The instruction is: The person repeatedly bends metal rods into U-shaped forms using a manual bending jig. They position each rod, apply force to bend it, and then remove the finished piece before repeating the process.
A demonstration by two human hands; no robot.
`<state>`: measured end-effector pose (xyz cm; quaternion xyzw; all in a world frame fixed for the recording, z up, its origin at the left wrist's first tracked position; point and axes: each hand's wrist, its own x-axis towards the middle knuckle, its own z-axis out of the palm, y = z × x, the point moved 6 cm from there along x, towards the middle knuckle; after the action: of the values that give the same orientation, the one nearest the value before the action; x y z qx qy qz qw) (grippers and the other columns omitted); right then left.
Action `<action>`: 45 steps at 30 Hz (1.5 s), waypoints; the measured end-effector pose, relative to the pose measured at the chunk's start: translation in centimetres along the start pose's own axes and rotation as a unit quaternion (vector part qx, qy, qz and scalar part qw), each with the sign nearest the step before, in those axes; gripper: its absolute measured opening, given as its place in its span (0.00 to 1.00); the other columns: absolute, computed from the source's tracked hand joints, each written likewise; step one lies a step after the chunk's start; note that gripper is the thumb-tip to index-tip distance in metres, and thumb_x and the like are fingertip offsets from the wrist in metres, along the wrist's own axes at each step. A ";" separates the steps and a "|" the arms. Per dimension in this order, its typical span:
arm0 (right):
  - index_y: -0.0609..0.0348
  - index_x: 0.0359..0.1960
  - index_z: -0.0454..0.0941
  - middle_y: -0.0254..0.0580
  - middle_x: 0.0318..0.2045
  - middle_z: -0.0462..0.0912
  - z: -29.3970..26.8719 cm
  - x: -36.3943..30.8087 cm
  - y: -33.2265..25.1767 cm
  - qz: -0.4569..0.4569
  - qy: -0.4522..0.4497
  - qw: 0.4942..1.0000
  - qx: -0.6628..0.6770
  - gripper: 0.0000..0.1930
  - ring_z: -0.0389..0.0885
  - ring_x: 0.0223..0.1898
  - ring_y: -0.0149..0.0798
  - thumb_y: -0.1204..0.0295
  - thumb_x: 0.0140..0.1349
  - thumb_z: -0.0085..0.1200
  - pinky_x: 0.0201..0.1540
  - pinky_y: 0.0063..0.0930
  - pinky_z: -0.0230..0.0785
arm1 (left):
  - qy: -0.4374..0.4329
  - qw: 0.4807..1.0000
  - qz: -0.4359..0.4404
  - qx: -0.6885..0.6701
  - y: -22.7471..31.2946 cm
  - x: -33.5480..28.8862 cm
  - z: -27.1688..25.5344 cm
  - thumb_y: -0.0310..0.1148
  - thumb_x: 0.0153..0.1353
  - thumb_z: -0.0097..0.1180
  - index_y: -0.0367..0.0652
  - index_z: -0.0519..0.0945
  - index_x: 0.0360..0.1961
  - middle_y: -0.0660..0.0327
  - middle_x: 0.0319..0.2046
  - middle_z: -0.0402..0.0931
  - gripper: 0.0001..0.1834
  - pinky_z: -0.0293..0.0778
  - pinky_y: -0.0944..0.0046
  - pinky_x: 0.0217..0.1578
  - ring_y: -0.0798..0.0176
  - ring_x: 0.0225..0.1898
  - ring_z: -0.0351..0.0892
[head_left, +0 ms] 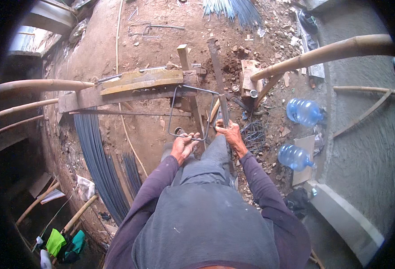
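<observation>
My left hand [185, 146] is closed on the near side of a bent steel rod frame [170, 112], roughly square, with rounded corners. The frame's far side reaches the right end of a wooden bench beam [72, 103]. My right hand [232, 136] is wrapped round the lower end of an upright-looking steel bar [224, 109], just right of the frame. Beyond that bar, in line with it, a rusty bar with a notched head [215, 60] extends away; whether the two are one piece I cannot tell. A yellowish wooden block [143, 83] lies on the beam.
Bundled steel rods [96, 157] lie on the dirt at left, with more rods [233, 11] at the far end. Bamboo poles [327, 54] cross from both sides. Two blue water bottles [304, 112] lie at right beside a concrete ledge [347, 215]. Tangled wire [253, 134] sits near my right hand.
</observation>
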<state>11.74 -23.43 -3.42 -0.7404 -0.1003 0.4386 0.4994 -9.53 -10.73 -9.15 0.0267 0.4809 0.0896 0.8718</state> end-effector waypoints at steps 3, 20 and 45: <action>0.68 0.55 0.74 0.42 0.42 0.85 1.9 1.7 1.7 0.035 0.014 0.995 0.094 0.24 0.85 0.44 0.36 0.78 0.56 0.66 0.49 0.28 0.78 | 0.005 1.000 0.008 -0.022 -0.2 -0.1 0.8 0.13 0.62 0.48 0.42 0.72 0.36 0.52 0.47 0.73 0.10 0.60 0.32 0.67 0.40 0.65 0.68; 0.65 0.41 0.83 0.36 0.32 0.85 4.9 3.6 -3.2 0.013 0.025 0.978 0.207 0.09 0.81 0.28 0.27 0.79 0.59 0.61 0.27 0.23 0.72 | 0.007 0.992 0.044 0.119 11.7 0.9 0.1 0.34 0.60 0.62 0.45 0.76 0.48 0.60 0.31 0.79 0.16 0.80 0.46 0.42 0.54 0.35 0.83; 0.64 0.54 0.81 0.36 0.35 0.87 13.7 7.6 -4.7 -0.069 -0.009 0.991 0.112 0.23 0.82 0.34 0.27 0.81 0.53 0.64 0.42 0.21 0.75 | 0.247 0.778 0.415 0.402 23.5 1.5 0.5 0.44 0.68 0.58 0.40 0.78 0.24 0.70 0.17 0.67 0.20 0.59 0.63 0.22 0.73 0.22 0.60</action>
<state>7.33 -7.82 -5.26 -0.6673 -0.1060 0.4182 0.6070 -11.44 12.65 -7.02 0.5483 0.6145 0.2450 0.5116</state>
